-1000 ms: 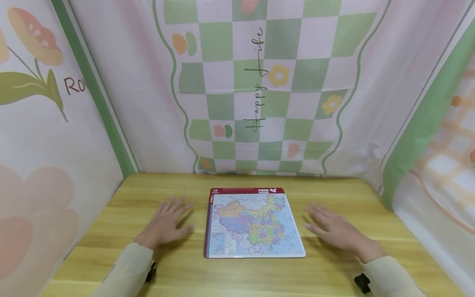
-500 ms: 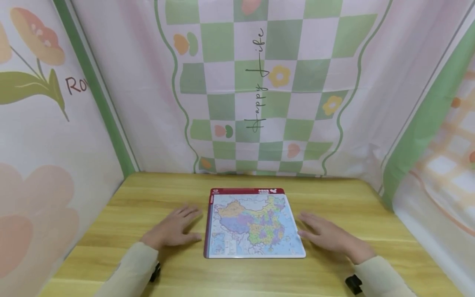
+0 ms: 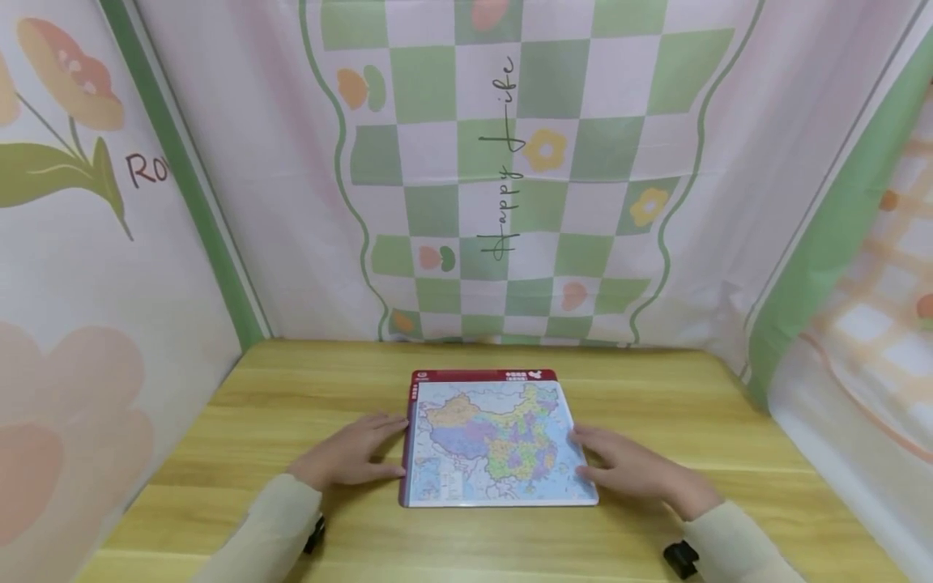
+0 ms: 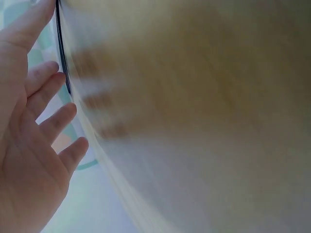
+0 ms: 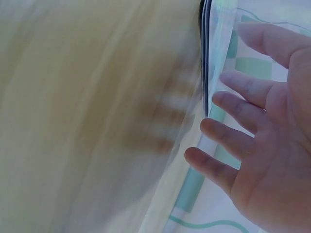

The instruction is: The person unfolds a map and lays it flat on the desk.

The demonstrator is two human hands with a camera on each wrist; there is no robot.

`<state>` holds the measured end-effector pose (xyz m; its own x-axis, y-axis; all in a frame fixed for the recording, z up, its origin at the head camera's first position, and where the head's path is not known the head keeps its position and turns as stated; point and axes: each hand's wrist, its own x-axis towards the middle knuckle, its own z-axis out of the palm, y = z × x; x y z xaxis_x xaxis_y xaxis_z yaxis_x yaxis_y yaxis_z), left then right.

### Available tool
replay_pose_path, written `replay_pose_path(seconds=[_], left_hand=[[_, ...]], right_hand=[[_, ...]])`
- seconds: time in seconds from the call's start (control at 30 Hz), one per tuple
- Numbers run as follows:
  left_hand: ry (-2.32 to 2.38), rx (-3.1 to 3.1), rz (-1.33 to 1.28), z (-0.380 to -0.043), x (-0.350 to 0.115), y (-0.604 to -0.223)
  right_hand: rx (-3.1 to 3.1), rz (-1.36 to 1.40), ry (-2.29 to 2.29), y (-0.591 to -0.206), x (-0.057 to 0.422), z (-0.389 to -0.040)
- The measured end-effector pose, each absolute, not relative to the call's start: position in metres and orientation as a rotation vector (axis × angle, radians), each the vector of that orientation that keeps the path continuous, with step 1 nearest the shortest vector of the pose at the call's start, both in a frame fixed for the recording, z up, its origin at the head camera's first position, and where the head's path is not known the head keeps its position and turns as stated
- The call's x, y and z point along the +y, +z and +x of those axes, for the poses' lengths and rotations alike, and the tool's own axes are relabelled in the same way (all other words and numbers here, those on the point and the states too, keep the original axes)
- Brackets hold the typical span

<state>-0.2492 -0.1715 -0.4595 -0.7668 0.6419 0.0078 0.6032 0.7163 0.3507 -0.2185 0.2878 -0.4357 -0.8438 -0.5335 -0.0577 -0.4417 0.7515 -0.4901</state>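
A flat, nearly square board printed with a coloured map of China (image 3: pixel 488 441), with a red strip along its far edge, lies on the wooden table. At its left edge is my left hand (image 3: pixel 350 453), fingers extended, thumb and fingertips at the border. My right hand (image 3: pixel 634 465) is at the opposite edge, its thumb and fingertips reaching the right border. Seen from the left wrist, the board's thin dark edge (image 4: pixel 62 43) runs beside the spread fingers. In the right wrist view, the edge (image 5: pixel 205 58) shows thin layers beside the right fingers.
The wooden table (image 3: pixel 466 546) extends around the board, with rounded far corners. Behind it hangs a green-and-white checked curtain (image 3: pixel 430 154); printed cloth also hangs at the left and right. A dark wrist device (image 3: pixel 681 559) sits beneath the right sleeve.
Both hands have moved inward from the sides, the left one rightward and the right one leftward, to the board's edges. The board has stayed in place.
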Motion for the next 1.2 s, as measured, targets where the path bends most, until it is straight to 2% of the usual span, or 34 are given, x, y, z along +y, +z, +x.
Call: replay_pose_path(seconds=[0.3,1.2], left_hand=[[0.478,2.774,1.115,-0.252,-0.166,-0.459],[0.442,2.769,1.079,-0.24,-0.148,-0.451]], right_hand=[[2.678,-0.774,-0.652,-0.433,0.282,-0.217],[2.731,-0.71,-0.595,-0.431,0.277,-0.227]])
